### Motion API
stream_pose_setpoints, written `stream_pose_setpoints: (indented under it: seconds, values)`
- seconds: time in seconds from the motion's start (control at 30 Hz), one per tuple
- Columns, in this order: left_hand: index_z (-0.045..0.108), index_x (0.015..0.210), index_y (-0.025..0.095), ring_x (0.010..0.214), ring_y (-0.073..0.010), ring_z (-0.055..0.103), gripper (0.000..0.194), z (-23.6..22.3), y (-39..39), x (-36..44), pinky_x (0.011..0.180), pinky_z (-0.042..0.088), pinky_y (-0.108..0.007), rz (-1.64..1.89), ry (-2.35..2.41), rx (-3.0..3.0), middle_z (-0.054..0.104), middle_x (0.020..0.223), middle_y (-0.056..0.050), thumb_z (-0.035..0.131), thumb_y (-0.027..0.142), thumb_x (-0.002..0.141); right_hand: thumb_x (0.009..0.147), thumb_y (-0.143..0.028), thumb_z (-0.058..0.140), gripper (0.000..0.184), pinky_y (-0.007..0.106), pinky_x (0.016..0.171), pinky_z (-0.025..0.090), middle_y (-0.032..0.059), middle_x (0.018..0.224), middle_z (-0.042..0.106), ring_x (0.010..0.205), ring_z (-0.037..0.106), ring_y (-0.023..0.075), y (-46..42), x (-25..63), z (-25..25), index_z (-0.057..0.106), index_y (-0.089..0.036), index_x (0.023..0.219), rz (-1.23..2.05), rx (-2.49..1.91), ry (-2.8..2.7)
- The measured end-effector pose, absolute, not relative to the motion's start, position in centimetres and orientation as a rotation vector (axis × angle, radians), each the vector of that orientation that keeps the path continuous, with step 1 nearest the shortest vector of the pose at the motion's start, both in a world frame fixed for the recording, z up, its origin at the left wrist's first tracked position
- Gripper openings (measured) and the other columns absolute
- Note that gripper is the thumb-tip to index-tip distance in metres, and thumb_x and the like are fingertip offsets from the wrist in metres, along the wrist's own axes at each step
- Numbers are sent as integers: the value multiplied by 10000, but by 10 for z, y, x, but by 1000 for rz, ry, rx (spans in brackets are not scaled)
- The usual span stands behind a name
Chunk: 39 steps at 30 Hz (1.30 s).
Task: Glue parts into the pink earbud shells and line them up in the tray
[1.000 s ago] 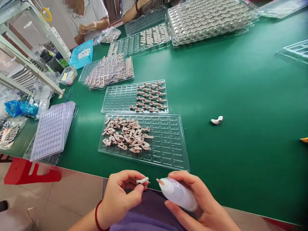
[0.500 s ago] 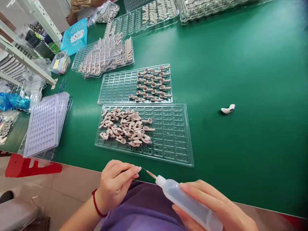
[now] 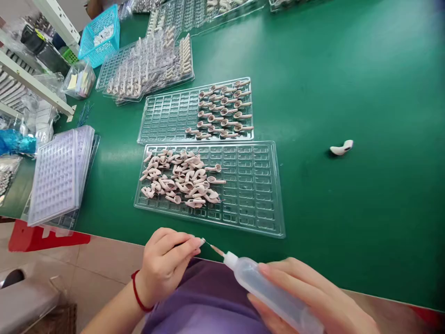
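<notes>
My left hand is closed in a pinch at the table's near edge, holding a small pale part of which only the tip shows. My right hand grips a clear squeeze bottle lying almost flat. The bottle's thin needle tip points left and meets the pinched part. Just beyond my hands lies a clear tray with a heap of several loose pinkish parts on its left half. Behind it, a second clear tray holds rows of the same parts on its right side.
A single white part lies alone on the green table to the right. A stack of clear trays sits at the left edge. Further filled trays, a blue basket and a white rack stand at the back left.
The bottle has tipped from nearly upright to almost flat, its needle now touching the part in my left hand. My view has dropped, so the trays sit higher and people at the far side have left the frame.
</notes>
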<state>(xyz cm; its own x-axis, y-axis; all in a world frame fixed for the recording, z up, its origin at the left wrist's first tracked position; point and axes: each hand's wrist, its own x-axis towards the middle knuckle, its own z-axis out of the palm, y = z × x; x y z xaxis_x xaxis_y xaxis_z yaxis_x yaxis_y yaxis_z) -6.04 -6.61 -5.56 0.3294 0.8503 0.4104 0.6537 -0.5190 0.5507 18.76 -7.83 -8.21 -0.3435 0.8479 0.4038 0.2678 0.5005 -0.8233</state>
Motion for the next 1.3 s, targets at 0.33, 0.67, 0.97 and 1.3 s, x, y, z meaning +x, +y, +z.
stream_pose_setpoints:
  seconds: [0.33, 0.67, 0.97, 1.3]
  values:
    - [668, 1140, 186, 805, -152, 640, 333, -55, -65, -60, 695, 564, -292, 993, 1341, 2309, 739, 948, -52, 670, 21, 851, 820, -31, 615, 546, 229, 618, 554, 48, 873, 677, 704, 642, 134, -79, 189, -84, 508, -194, 1330, 818, -903, -1869]
    - [666, 1146, 206, 798, -147, 647, 334, -56, -66, -60, 696, 563, -287, 981, 1347, 2312, 739, 949, -41, 664, 33, 860, 830, -32, 619, 590, 240, 617, 550, 66, 901, 676, 719, 633, 143, -78, 189, -81, 470, -191, 1378, 804, -887, -1901]
    - [663, 1146, 213, 790, -146, 652, 319, -55, -64, -59, 694, 569, -287, 980, 1351, 2328, 738, 940, -35, 646, 45, 876, 811, -28, 632, 625, 259, 613, 556, 63, 892, 692, 705, 645, 155, -80, 190, -85, 477, -209, 1388, 819, -890, -1890]
    - [668, 1136, 199, 789, -146, 643, 323, -55, -64, -58, 684, 571, -282, 1003, 1340, 2327, 738, 939, -42, 659, 29, 861, 787, 2, 635, 636, 248, 609, 559, 55, 892, 699, 696, 660, 148, -78, 189, -81, 493, -209, 1370, 831, -894, -1856]
